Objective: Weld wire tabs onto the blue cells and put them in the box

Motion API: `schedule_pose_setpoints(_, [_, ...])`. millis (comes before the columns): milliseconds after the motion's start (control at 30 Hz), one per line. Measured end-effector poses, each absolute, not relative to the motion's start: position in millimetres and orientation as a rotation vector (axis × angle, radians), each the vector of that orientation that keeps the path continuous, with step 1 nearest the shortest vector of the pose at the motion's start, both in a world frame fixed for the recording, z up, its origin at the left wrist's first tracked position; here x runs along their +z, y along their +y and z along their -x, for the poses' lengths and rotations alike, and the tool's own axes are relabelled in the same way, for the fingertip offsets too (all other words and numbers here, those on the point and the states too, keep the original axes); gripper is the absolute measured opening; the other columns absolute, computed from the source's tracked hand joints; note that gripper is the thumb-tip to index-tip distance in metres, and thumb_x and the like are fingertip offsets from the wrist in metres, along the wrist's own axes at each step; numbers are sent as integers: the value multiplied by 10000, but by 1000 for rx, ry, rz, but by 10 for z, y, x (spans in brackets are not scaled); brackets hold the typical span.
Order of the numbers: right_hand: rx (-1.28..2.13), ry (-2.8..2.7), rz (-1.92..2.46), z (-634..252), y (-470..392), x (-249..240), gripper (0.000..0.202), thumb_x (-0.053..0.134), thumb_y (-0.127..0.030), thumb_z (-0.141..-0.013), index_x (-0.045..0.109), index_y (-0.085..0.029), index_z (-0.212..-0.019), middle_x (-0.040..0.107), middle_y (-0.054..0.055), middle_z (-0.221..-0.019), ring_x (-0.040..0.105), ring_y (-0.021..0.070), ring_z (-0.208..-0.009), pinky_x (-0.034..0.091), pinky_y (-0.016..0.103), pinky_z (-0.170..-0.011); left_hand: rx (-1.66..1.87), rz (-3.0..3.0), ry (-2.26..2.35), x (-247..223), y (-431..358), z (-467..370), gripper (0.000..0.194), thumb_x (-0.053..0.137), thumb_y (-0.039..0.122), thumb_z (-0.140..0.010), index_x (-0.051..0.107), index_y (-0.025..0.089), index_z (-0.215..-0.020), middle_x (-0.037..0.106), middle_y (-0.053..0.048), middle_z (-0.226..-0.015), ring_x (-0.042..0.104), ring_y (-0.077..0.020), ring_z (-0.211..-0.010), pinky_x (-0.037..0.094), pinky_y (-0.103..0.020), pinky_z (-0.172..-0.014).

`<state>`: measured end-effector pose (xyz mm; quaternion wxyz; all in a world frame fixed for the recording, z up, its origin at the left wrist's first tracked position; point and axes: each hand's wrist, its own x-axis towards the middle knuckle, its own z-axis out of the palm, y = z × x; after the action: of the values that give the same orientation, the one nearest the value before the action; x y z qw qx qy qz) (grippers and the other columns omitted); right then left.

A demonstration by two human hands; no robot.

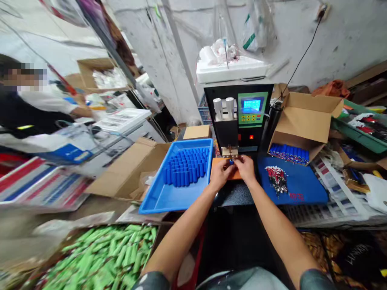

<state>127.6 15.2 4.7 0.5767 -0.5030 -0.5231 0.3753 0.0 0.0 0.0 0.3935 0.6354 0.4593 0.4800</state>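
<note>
In the head view, your left hand (221, 173) and right hand (245, 167) pinch a blue cylinder (231, 162) between their fingertips above an orange pad (215, 166), at the metal prongs of a black machine (223, 135); whether cylinder and prongs touch is too small to tell. Beside your left hand, a blue tray (151, 204) holds rows of blue cylinders (184, 169); at right, red-and-black wires (276, 179) lie on a blue mat (308, 183).

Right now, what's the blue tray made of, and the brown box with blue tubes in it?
The blue tray looks like smooth plastic, given its soft shine and moulded rim. The brown box seems to be dull cardboard, judging by its folded flap.
</note>
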Motion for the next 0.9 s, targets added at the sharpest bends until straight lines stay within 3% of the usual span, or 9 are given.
schedule_pose_setpoints(900, [1054,-1180,1110,-1340,99,3,209,639,-390,-747,640,-183,-773,672,28,-737,615,182,-686,478,278,-616,1232,-1658,1166,-43,26,8,255,628,306,-823,690,151,-1016,708,-48,-891,630,-150,-742,497,-252,-695])
